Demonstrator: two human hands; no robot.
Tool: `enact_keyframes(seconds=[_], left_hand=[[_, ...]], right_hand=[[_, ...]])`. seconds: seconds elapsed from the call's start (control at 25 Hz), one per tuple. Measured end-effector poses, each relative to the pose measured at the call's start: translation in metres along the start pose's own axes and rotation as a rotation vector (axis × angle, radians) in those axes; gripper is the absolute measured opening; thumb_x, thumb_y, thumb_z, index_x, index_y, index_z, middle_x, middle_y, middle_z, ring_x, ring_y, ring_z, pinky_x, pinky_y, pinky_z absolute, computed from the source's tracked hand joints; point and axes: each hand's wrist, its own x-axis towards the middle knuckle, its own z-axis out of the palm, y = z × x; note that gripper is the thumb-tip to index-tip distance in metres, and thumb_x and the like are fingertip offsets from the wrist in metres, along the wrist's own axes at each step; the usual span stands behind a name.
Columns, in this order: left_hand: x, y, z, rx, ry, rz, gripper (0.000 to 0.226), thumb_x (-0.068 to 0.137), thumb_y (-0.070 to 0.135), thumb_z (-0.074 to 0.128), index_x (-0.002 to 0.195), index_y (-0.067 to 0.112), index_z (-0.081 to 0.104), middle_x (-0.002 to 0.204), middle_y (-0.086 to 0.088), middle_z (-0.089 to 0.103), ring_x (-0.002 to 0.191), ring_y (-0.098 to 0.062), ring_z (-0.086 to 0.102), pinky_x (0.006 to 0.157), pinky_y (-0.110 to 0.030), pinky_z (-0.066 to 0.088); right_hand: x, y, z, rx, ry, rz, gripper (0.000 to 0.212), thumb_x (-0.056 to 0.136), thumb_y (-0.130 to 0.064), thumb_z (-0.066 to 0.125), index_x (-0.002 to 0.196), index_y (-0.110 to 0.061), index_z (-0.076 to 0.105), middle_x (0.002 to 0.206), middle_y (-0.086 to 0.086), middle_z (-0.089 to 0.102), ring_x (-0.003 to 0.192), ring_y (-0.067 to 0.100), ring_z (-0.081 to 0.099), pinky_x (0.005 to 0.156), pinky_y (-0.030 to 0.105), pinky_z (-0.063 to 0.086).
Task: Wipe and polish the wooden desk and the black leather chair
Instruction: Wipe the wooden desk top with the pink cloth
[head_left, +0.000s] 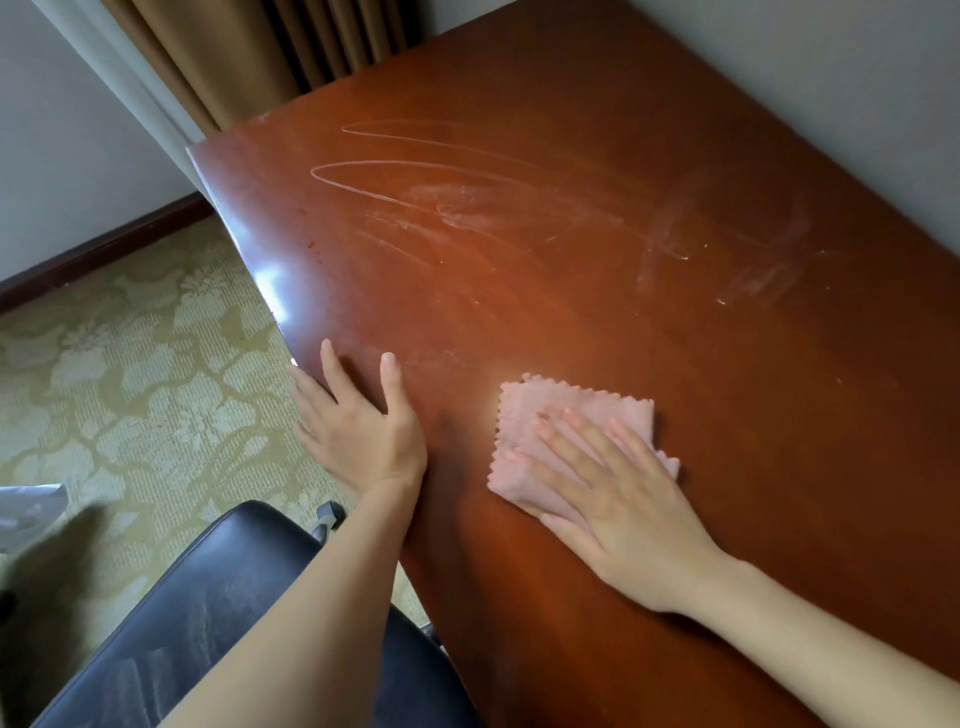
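While your left hand (363, 426) braces flat-fingered on the desk (597, 270), your right hand (618, 488) presses the cloth (561, 410) with straight fingers.

A person's left hand (363, 431) and right hand (618, 493), both bare. The forearms (291, 623) are bare to the frame's edge. Fingernails (388, 358) are short.

Desk (597, 322): reddish-brown wood, glossy lacquer, hazed by pale smears and fine streaks. Cloth (571, 415): pink, soft nap, zigzag-cut edges. Chair (208, 613): black leather, dull sheen, scuffed. Carpet (130, 364): matt woven pile, patterned. Curtain (270, 47): brown fabric, matt, pleated.
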Motion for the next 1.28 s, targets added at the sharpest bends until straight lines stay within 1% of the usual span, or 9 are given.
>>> enact_keyframes(seconds=[0.16, 0.24, 0.4, 0.56, 0.68, 0.8, 1.0, 1.16, 1.28], left_hand=[[-0.004, -0.001, -0.002, 0.137, -0.057, 0.046, 0.083, 0.082, 0.068, 0.018, 0.152, 0.023, 0.021, 0.161, -0.009, 0.005, 0.148, -0.024, -0.002, 0.115, -0.052, -0.005], [-0.007, -0.003, -0.004, 0.142, -0.077, 0.117, 0.081, 0.083, 0.065, 0.022, 0.152, 0.023, 0.022, 0.161, -0.008, 0.003, 0.148, -0.024, -0.006, 0.114, -0.055, -0.009], [-0.023, 0.014, 0.000, 0.106, -0.193, 0.309, 0.083, 0.079, 0.065, 0.024, 0.150, 0.024, 0.024, 0.162, -0.005, 0.004, 0.148, -0.021, -0.010, 0.113, -0.053, -0.013], [-0.045, 0.057, 0.023, 0.019, -0.378, 0.543, 0.071, 0.084, 0.059, 0.026, 0.149, 0.029, 0.026, 0.161, 0.004, 0.002, 0.146, -0.011, -0.015, 0.113, -0.036, -0.021], [-0.058, 0.081, 0.046, -0.058, -0.455, 0.558, 0.069, 0.085, 0.055, 0.024, 0.149, 0.031, 0.025, 0.161, 0.007, 0.000, 0.145, -0.007, -0.017, 0.114, -0.032, -0.019], [-0.073, 0.094, 0.066, 0.011, -0.500, 0.615, 0.070, 0.087, 0.053, 0.018, 0.152, 0.026, 0.020, 0.161, 0.005, -0.004, 0.145, -0.008, -0.019, 0.114, -0.031, -0.019], [-0.084, 0.096, 0.082, 0.328, -0.410, 0.734, 0.070, 0.092, 0.053, 0.016, 0.154, 0.024, 0.003, 0.161, -0.004, -0.012, 0.145, -0.015, -0.022, 0.115, -0.040, -0.019], [-0.085, 0.098, 0.086, 0.391, -0.413, 0.700, 0.073, 0.090, 0.057, 0.011, 0.154, 0.024, -0.001, 0.160, -0.006, -0.014, 0.145, -0.017, -0.021, 0.117, -0.044, -0.013], [-0.086, 0.098, 0.087, 0.397, -0.411, 0.701, 0.073, 0.089, 0.058, 0.008, 0.154, 0.024, -0.001, 0.160, -0.006, -0.013, 0.145, -0.016, -0.021, 0.117, -0.044, -0.013]], right_hand=[[0.006, 0.047, -0.010, -0.025, -0.053, 0.207, 0.059, 0.098, -0.055, 0.007, 0.151, -0.029, 0.009, 0.159, -0.001, 0.017, 0.146, 0.018, 0.012, 0.115, 0.041, 0.010], [0.023, 0.077, -0.016, -0.048, -0.019, 0.341, 0.060, 0.094, -0.058, -0.005, 0.148, -0.031, -0.007, 0.160, -0.005, 0.001, 0.147, 0.014, -0.004, 0.118, 0.036, -0.002], [0.063, 0.114, -0.032, 0.043, -0.102, 0.669, 0.054, 0.099, -0.051, 0.006, 0.147, -0.036, -0.014, 0.158, -0.010, -0.017, 0.145, 0.012, -0.017, 0.118, 0.038, -0.009], [0.053, 0.081, -0.024, 0.067, -0.017, 0.607, 0.053, 0.101, -0.047, 0.010, 0.152, -0.034, 0.002, 0.161, -0.008, -0.004, 0.147, 0.015, -0.010, 0.118, 0.040, -0.007], [0.002, 0.055, -0.012, 0.020, 0.041, 0.446, 0.053, 0.099, -0.044, 0.018, 0.151, -0.032, 0.023, 0.158, -0.004, 0.020, 0.147, 0.020, 0.012, 0.116, 0.045, 0.010], [-0.057, 0.053, -0.005, 0.020, 0.043, 0.420, 0.051, 0.102, -0.045, 0.015, 0.151, -0.032, 0.017, 0.158, -0.003, 0.022, 0.146, 0.021, 0.017, 0.114, 0.047, 0.017], [-0.090, 0.115, -0.011, -0.020, 0.003, 0.652, 0.056, 0.101, -0.049, 0.008, 0.150, -0.023, 0.010, 0.155, 0.003, 0.028, 0.144, 0.022, 0.021, 0.113, 0.045, 0.018], [-0.061, 0.169, -0.017, -0.041, 0.039, 0.913, 0.056, 0.095, -0.052, 0.000, 0.145, -0.030, -0.009, 0.160, -0.004, 0.001, 0.148, 0.016, -0.003, 0.118, 0.038, -0.001], [-0.016, 0.189, -0.028, 0.017, 0.042, 1.017, 0.058, 0.099, -0.049, 0.012, 0.151, -0.028, -0.005, 0.161, -0.006, -0.008, 0.147, 0.015, -0.012, 0.119, 0.041, -0.004]])
